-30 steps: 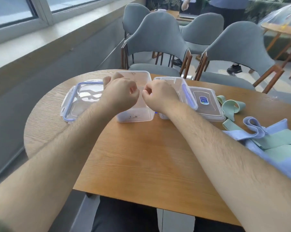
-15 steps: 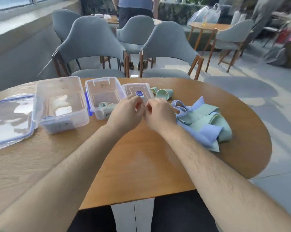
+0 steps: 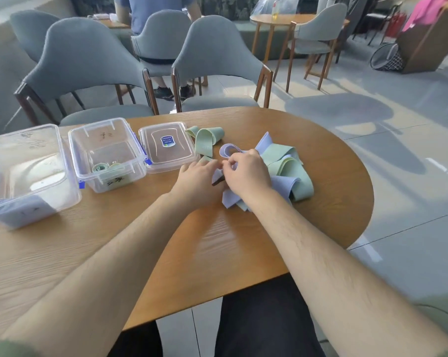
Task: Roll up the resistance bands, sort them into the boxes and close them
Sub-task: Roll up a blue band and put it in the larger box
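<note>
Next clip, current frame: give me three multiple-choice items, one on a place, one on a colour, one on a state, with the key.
1. Where does the lid with the blue label lie?
A. clipped onto a box
B. flat on the table, right of the middle box
C. on a chair seat

2. What colour is the rolled band inside the middle box?
A. red
B. black
C. green

3. What is the right hand doing?
A. lying flat on bare wood
B. gripping a lavender band at the pile
C. lifting a box

Key:
1 B, the lid lies flat beside that box.
2 C, the roll shows pale green through the clear wall.
3 B, its fingers curl on lavender fabric.
</note>
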Action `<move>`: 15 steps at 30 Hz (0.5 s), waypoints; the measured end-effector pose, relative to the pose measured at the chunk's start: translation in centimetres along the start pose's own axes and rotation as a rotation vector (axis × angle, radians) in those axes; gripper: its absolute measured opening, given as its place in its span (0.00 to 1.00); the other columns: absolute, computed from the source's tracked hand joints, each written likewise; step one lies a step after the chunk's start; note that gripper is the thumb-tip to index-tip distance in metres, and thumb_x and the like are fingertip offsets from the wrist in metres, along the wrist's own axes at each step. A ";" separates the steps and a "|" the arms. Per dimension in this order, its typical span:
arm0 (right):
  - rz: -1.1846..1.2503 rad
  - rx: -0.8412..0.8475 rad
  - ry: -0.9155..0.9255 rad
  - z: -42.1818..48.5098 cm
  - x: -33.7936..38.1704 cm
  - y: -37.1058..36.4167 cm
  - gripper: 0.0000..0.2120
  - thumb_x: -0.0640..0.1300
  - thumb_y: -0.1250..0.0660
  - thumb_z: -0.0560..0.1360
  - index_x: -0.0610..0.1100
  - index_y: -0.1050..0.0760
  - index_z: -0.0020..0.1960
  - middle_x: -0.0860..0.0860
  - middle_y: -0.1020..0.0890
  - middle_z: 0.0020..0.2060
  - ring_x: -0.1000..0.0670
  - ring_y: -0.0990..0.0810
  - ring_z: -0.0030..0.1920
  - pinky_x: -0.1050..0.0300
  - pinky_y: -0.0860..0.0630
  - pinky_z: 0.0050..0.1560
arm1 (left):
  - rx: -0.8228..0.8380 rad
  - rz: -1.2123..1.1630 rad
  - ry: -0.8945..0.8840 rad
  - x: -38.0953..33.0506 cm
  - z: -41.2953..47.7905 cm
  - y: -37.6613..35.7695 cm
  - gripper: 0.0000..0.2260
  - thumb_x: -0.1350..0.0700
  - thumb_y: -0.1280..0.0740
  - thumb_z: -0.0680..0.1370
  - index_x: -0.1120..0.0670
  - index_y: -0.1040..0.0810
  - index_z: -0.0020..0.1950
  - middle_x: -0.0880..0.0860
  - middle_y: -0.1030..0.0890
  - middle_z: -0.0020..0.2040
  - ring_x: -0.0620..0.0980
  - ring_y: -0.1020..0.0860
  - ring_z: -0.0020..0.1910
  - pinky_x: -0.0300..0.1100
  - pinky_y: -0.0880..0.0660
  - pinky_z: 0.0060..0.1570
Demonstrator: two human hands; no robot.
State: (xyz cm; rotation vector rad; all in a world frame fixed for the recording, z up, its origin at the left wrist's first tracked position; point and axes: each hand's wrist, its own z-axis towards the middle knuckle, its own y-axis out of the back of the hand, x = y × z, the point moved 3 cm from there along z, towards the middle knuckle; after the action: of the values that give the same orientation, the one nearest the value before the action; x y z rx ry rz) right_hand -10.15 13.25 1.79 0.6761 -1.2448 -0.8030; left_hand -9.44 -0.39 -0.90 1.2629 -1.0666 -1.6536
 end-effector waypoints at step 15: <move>0.163 0.071 0.167 0.2 4.7 -1.2 0.17 0.33 0.39 0.75 0.37 0.21 0.62 0.43 0.24 0.61 0.43 0.23 0.60 0.60 0.30 0.58 | -0.183 -0.353 0.152 3.5 -3.0 5.7 0.14 0.57 0.34 0.77 0.48 0.24 0.62 0.50 0.30 0.60 0.52 0.24 0.50 0.46 0.26 0.52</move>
State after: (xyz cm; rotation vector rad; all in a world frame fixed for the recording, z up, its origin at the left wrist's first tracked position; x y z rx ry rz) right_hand -9.91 8.68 3.39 0.6757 -1.1641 -0.5593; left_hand -6.66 -6.04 2.82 1.4883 -0.6090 -1.8313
